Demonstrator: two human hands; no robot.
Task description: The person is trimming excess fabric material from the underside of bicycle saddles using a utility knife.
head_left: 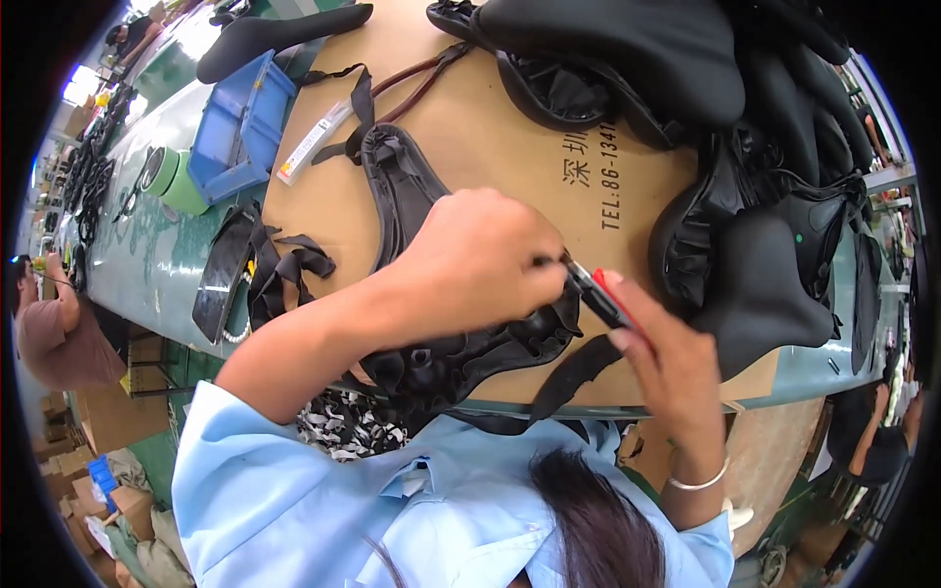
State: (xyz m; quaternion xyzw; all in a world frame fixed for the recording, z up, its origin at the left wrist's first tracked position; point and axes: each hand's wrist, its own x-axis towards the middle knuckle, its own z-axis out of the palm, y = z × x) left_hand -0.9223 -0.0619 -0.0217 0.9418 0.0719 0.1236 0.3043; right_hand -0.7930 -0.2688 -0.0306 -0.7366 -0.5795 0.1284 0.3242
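Observation:
In front of me a black bicycle saddle (402, 186) lies underside up on brown cardboard, its gathered cover edge showing. My left hand (480, 250) is a closed fist over its middle and hides part of it. Something dark shows between those fingers, but I cannot make out what it is. My right hand (671, 353) is wrapped round a red and black utility knife (610, 306), whose tip points at the left fist. A loose black strip (578, 377) curves from the saddle's near side toward the table edge.
Several black saddles (627, 59) pile up at the far right. On the left are a blue bin (240, 127), a green tape roll (176, 181), a clear blade pack (314, 142) and black scraps (294, 265). The cardboard sheet (520, 167) covers the green table. People stand farther off.

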